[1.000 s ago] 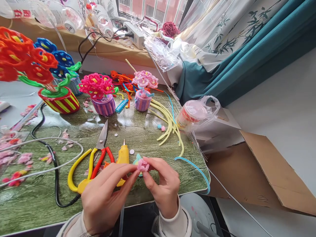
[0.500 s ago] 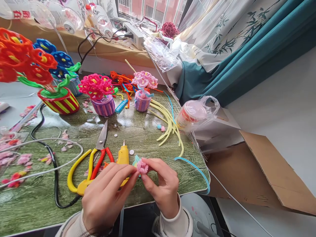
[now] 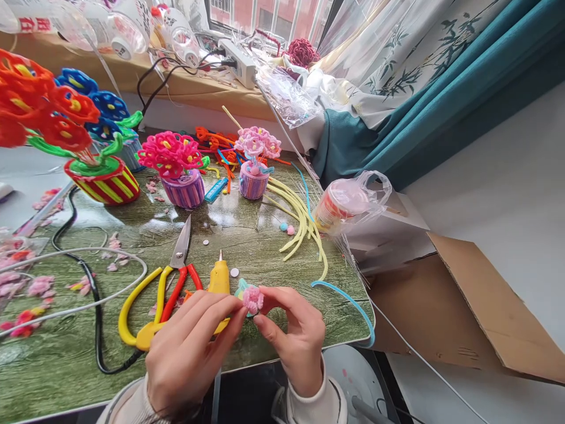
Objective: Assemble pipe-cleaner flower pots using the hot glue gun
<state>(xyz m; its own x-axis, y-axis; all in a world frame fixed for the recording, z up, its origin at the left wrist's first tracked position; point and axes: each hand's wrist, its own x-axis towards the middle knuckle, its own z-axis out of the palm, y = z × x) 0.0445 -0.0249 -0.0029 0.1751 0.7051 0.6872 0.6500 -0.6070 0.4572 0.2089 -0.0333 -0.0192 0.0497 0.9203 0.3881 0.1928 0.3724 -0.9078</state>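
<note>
My left hand and right hand are bare. I wear long cream sleeves with close-fitting cuffs and thin dark edging.

You see red Chinese characters on a clear plastic container — not surely legible | blue strip: pale marks — too small to read

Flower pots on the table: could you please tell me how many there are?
4: red pot at left, blue pot behind it, purple pot farther right, pink-topped pot rightmost; others may be hidden.
</note>
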